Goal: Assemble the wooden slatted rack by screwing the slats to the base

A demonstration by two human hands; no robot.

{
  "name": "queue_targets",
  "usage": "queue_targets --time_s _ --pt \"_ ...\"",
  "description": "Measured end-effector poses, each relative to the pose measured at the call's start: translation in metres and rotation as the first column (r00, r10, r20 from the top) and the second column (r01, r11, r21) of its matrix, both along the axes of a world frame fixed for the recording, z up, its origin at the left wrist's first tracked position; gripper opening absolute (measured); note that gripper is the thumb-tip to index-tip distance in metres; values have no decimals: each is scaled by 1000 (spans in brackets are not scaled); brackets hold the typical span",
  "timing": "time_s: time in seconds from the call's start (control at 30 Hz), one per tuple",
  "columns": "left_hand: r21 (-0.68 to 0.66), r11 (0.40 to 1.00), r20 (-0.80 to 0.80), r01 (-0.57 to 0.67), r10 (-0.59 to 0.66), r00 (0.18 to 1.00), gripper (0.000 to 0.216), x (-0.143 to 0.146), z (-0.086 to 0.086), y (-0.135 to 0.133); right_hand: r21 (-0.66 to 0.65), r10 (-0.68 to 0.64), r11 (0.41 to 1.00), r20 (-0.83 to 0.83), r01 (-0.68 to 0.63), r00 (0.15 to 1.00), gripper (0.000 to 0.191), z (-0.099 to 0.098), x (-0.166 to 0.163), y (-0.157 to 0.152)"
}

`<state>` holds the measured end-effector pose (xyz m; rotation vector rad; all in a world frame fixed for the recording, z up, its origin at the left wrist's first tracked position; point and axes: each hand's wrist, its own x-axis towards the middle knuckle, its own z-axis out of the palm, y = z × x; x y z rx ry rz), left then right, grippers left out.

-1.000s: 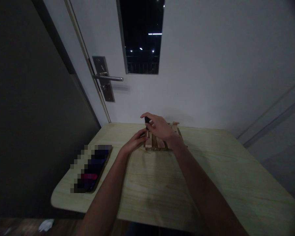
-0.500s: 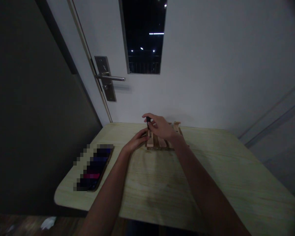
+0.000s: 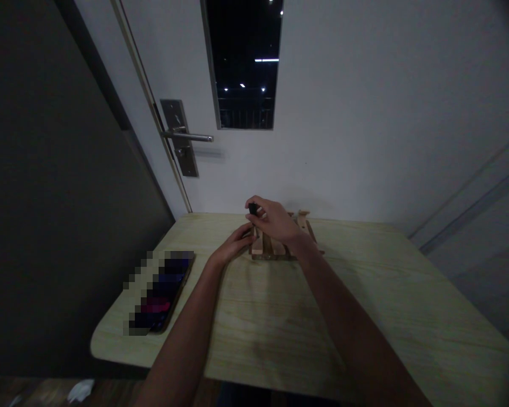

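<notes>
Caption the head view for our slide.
Right hand holds a black object over a wooden frame, left hand at its edge.

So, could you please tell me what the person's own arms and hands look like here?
The left hand and right hand are ungloved. Both forearms are bare as far as they show, with no sleeve in view. Neither wrist shows a watch or bracelet, and I can't make out any ring in the dim light.

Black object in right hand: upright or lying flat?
Roughly upright: the black object is pinched in the right hand, its visible part running near vertical. Lower end hidden; can't tell what it meets.
</notes>
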<state>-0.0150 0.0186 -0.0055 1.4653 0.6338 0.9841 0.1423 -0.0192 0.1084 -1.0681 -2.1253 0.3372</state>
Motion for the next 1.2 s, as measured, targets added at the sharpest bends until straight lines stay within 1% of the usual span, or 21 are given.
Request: queue_targets --time_s 0.2,0.3,0.37,0.57,0.63,0.7,0.8,0.87,0.97,1.07,1.13,1.2 --pt "20 999 32 38 -39 999 49 0 -1 1 -42 4 999 -34 -5 999 27 -1 0 0" --pt "16 999 10 31 -31 999 49 -1 -2 2 -5 25 1000 -18 -25 1000 37 -1 1 0" --pt "8 1000 -7 18 -18 1000 50 -1 -3 2 29 38 999 -15 -38 999 40 -1 1 1" --pt "12 1000 -36 -16 17 999 51 -1 0 -1 27 -34 999 -10 34 999 19 0 3 3" --pt "-6 1000 -22 -24 24 999 54 -1 1 -2 33 -42 999 -17 42 999 19 -1 4 4" --pt "-14 1000 -14 -20 20 1000 56 -1 1 -2 38 -38 999 -28 40 999 25 -1 4 3" --pt "13 1000 -30 -13 13 999 56 -2 0 -1 41 -17 999 -41 18 999 32 -1 4 3" --pt "17 1000 -44 -24 25 999 57 -2 -1 0 47 -5 999 -34 6 999 34 0 4 3" --pt "-3 1000 -26 -24 24 999 58 -1 -2 1 91 8 996 -3 -7 1000 35 0 5 3" --pt "0 1000 6 -7 7 1000 56 0 -1 1 131 5 991 27 -9 1000 28 0 6 5" --pt "12 1000 1 -1 1 1000 52 0 0 1 135 -22 991 49 16 999 20 -1 6 6" --pt "17 1000 2 1 -1 1000 49 0 2 -1 127 -50 991 54 43 997 16 -1 5 6"
